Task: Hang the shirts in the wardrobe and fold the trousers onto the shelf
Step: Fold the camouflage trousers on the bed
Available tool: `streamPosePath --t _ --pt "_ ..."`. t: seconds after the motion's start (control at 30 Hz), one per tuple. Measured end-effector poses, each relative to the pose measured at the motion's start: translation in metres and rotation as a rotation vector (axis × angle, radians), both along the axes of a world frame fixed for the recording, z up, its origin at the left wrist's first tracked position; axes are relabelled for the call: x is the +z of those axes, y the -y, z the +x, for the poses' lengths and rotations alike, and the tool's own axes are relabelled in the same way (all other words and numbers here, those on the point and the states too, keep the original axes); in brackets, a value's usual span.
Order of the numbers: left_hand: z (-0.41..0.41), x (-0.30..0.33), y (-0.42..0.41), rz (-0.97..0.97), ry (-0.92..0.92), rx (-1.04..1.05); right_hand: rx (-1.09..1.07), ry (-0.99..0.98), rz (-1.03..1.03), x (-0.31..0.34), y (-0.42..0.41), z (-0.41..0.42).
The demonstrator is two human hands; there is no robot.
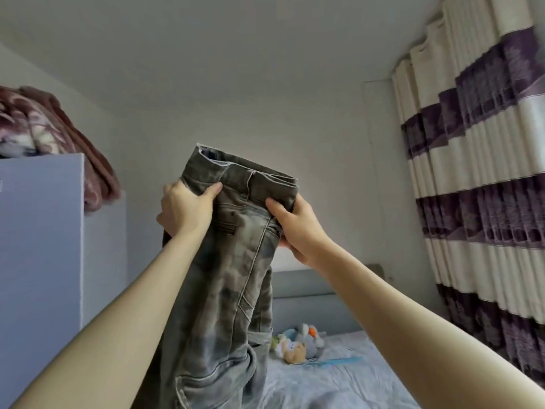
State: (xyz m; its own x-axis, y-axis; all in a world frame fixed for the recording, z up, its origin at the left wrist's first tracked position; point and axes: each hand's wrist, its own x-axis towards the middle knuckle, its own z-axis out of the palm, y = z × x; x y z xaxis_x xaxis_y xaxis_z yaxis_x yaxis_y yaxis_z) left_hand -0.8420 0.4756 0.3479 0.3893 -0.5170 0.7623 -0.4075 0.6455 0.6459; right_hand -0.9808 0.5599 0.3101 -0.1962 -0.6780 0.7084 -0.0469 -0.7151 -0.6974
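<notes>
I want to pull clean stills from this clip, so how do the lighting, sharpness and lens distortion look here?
Head view: soft, even daylight with no glare; the jeans and both hands, left and right, are fairly sharp; the forearms splay out towards the lower corners and the striped curtain leans and curves, from wide-angle distortion; the stuffed toys look soft.

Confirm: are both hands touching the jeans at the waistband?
Touching. The head view shows the left hand and right hand each gripping the jeans just below the waistband, thumbs pressed onto the denim.
</notes>
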Motion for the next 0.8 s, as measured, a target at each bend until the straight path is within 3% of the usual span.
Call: streamPosePath --t 0.23,0.4,0.5,0.6,0.7,0.8 --pt "-0.07 -0.028 0.012 0.115 0.1 -0.495 -0.148 0.176 0.056 -0.045 -0.008 -0.062" --pt "-0.173 -0.115 0.018 0.354 0.14 -0.858 -0.26 0.244 0.251 -0.123 -0.029 -0.153" --pt "-0.237 -0.192 0.015 0.545 0.199 -0.933 -0.403 0.175 0.385 -0.182 -0.048 -0.205" --pt "-0.304 -0.284 0.007 0.717 0.432 -0.774 -0.596 -0.001 0.513 -0.258 -0.077 -0.26" --pt "-0.362 -0.369 -0.011 0.848 0.706 -0.825 -0.755 -0.219 0.696 -0.345 -0.11 -0.314" --pt "-0.406 -0.448 -0.025 0.961 0.935 -0.869 -0.844 -0.3 0.911 -0.437 -0.139 -0.351"
